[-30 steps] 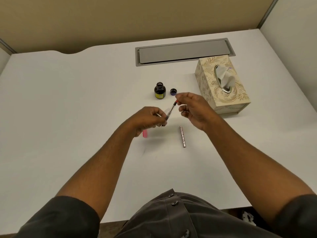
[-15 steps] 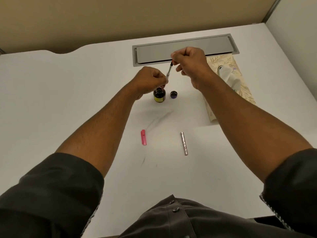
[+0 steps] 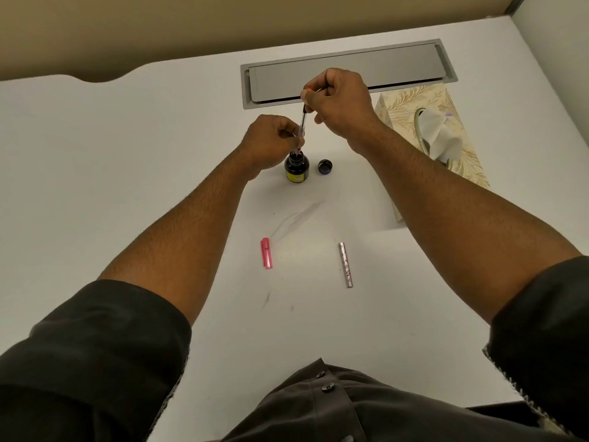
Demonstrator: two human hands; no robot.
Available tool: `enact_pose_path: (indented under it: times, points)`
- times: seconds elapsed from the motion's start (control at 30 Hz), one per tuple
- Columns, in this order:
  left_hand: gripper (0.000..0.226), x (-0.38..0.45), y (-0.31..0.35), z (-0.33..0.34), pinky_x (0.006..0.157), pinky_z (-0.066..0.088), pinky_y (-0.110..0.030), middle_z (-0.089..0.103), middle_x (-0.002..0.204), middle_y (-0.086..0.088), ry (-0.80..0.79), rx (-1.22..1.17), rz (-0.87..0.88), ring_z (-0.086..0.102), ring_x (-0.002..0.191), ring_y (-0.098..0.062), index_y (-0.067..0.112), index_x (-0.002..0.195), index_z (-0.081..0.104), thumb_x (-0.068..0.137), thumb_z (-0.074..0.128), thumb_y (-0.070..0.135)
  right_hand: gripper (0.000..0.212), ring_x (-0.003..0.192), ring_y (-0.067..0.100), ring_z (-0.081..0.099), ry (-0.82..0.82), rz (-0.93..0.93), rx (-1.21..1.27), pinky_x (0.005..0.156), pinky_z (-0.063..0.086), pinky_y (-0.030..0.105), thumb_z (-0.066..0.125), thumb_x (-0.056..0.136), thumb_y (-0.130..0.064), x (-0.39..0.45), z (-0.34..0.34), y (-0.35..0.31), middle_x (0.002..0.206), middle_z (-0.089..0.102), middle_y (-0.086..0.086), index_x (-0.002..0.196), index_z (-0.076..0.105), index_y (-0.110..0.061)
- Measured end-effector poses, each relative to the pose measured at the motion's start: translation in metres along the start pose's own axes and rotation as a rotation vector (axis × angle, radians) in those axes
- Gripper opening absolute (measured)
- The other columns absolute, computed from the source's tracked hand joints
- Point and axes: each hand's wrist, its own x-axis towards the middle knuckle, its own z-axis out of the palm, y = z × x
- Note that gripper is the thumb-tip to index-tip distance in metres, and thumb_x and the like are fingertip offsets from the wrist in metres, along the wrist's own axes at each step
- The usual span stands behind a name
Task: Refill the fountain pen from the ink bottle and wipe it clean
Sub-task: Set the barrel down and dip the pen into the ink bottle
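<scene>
The open ink bottle (image 3: pixel 296 169), dark with a yellow label, stands on the white table (image 3: pixel 127 186). The thin pen section with its clear converter (image 3: pixel 302 124) stands nearly upright, its lower end in the bottle's mouth. My left hand (image 3: pixel 271 141) pinches the pen's lower part just above the bottle. My right hand (image 3: pixel 339 97) pinches the converter's top end. The bottle's small dark cap (image 3: pixel 325 166) lies right of the bottle. A pink pen cap (image 3: pixel 266 252) and a silver pen barrel (image 3: pixel 345 265) lie nearer to me.
A patterned tissue box (image 3: pixel 414 113) with a white tissue sticking out stands at the right, partly behind my right forearm. A grey cable hatch (image 3: pixel 347 74) is set into the table at the back. Faint grey smudges mark the table near the pink cap.
Both hands carried the pen section from above the table's middle out to the ink bottle. Its lower end has come down into the bottle's mouth.
</scene>
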Motion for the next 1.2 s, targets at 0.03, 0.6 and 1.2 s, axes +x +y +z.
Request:
enact_pose_path:
  times: [0.03,0.6,1.2]
  points:
    - [0.022,0.001,-0.001,0.000,0.073,0.047,-0.020,0.071,0.102,-0.004,0.011,-0.004,-0.005,0.065,0.092,-0.013,0.009,0.108,0.069,0.087,0.067,0.015,0.008,0.062,0.002,0.065,-0.008,-0.005,-0.008,0.054,0.048,0.011,0.065,0.090,-0.024,0.000,0.000,0.001,0.076,0.070,-0.009,0.095,0.066,-0.017]
    - [0.025,0.001,0.001,0.003,0.078,0.044,-0.018,0.068,0.114,-0.007,-0.024,0.028,0.010,0.062,0.102,-0.013,0.009,0.118,0.064,0.094,0.055,0.010,0.014,0.063,-0.002,0.064,-0.013,-0.056,-0.106,0.058,0.049,0.009,0.064,0.092,-0.024,0.005,0.004,-0.001,0.084,0.070,-0.004,0.101,0.066,-0.013]
    - [0.024,0.011,-0.009,0.005,0.080,0.050,-0.024,0.071,0.100,-0.006,0.057,0.043,-0.005,0.065,0.091,-0.015,0.008,0.105,0.071,0.083,0.072,0.018,0.012,0.066,0.001,0.065,-0.014,-0.079,-0.173,0.065,0.053,0.015,0.066,0.091,-0.025,0.005,0.009,0.001,0.084,0.073,-0.002,0.095,0.067,-0.014]
